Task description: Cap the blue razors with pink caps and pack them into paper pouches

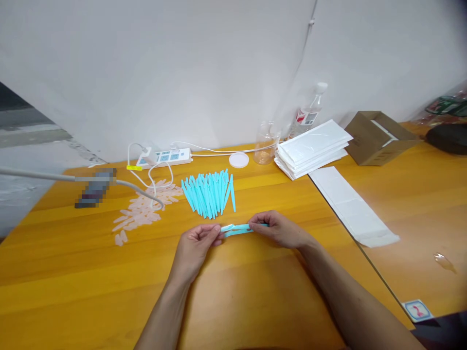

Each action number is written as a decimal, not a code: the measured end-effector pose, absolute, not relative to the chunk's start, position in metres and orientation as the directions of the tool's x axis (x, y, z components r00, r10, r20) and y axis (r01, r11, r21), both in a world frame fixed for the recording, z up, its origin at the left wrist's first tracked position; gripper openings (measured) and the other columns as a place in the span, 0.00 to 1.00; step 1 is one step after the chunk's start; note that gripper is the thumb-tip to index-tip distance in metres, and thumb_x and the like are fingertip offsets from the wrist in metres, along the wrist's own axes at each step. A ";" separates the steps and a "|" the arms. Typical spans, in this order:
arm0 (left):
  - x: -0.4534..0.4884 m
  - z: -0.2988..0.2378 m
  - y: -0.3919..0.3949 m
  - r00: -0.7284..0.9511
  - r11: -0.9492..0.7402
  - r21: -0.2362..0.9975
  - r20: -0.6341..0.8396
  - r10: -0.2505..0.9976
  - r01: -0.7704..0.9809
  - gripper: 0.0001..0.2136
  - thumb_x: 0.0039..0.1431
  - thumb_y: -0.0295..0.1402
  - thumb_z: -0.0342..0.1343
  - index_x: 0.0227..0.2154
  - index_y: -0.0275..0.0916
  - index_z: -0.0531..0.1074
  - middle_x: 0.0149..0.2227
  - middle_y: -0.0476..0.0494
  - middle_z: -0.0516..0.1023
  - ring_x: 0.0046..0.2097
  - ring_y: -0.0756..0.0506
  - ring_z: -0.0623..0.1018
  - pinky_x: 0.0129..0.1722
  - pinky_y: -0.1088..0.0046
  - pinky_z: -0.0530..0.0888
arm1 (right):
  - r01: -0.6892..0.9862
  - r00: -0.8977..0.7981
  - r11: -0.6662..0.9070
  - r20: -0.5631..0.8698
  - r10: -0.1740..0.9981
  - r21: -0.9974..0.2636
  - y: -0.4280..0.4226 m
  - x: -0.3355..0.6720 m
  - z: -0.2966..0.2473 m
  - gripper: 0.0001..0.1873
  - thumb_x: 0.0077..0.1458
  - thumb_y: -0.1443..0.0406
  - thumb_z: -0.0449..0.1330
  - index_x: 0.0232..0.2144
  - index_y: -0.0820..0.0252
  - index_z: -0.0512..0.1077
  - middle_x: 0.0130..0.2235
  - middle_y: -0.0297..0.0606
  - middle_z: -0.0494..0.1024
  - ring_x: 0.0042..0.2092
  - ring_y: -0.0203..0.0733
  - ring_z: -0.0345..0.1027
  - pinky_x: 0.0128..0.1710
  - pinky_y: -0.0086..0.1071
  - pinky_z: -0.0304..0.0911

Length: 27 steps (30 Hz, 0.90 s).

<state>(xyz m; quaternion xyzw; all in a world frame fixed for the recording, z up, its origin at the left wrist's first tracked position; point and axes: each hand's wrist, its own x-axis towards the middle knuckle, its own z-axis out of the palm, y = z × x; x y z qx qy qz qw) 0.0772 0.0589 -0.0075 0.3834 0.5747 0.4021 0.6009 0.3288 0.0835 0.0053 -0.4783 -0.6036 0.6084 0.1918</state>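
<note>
My left hand (199, 245) and my right hand (279, 229) meet above the front of the table. Between them are two slim light-blue eyebrow razors (238, 229), lying side by side. The fingers of my left hand pinch their left ends, which are partly hidden. My right hand grips the other ends between thumb and fingers. Just beyond my hands lies a pile of similar blue razors (209, 194), spread like a fan. To its left, many small translucent pinkish covers (140, 211) are scattered, with two lying apart nearer me.
Behind the piles runs a white power strip (170, 156) with cables. A round white lid (239, 160), clear jar (265, 146) and plastic bottle (308, 114) stand near the wall. White packets (314, 148), a cardboard box (377, 138) and a white sheet (353, 206) are to the right.
</note>
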 end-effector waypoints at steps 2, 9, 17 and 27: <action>0.081 -0.007 0.055 0.041 0.342 0.937 -0.346 0.937 0.071 0.17 0.51 0.46 0.67 0.35 0.36 0.82 0.32 0.41 0.84 0.34 0.45 0.81 0.35 0.72 0.76 | 0.399 -0.484 -0.103 -0.304 0.821 -0.911 0.081 0.328 0.008 0.19 0.63 0.52 0.54 0.35 0.60 0.76 0.26 0.28 0.65 0.25 0.31 0.50 0.23 0.26 0.48; 0.078 -0.012 0.034 0.219 -0.211 0.766 0.094 0.971 0.607 0.09 0.62 0.38 0.58 0.37 0.44 0.83 0.35 0.43 0.82 0.38 0.43 0.78 0.39 0.67 0.73 | 0.619 -0.554 0.381 -0.038 0.831 -0.687 0.071 0.323 0.016 0.11 0.60 0.68 0.59 0.28 0.58 0.80 0.29 0.35 0.74 0.32 0.37 0.66 0.32 0.29 0.57; 0.066 -0.016 0.026 0.306 -0.415 0.552 0.283 0.909 0.723 0.08 0.62 0.35 0.58 0.43 0.44 0.80 0.38 0.42 0.79 0.41 0.43 0.77 0.41 0.67 0.74 | 0.701 -0.560 0.555 0.136 0.817 -0.448 0.073 0.319 0.000 0.13 0.52 0.60 0.69 0.42 0.51 0.81 0.42 0.42 0.77 0.43 0.46 0.68 0.43 0.39 0.59; 0.077 -0.018 0.038 0.275 -0.406 0.531 0.311 0.910 0.743 0.08 0.63 0.33 0.57 0.42 0.42 0.79 0.37 0.42 0.77 0.40 0.43 0.76 0.41 0.67 0.72 | 0.676 -0.587 0.592 0.166 0.792 -0.439 0.079 0.319 -0.010 0.06 0.59 0.65 0.63 0.35 0.52 0.82 0.42 0.40 0.81 0.43 0.44 0.71 0.42 0.37 0.60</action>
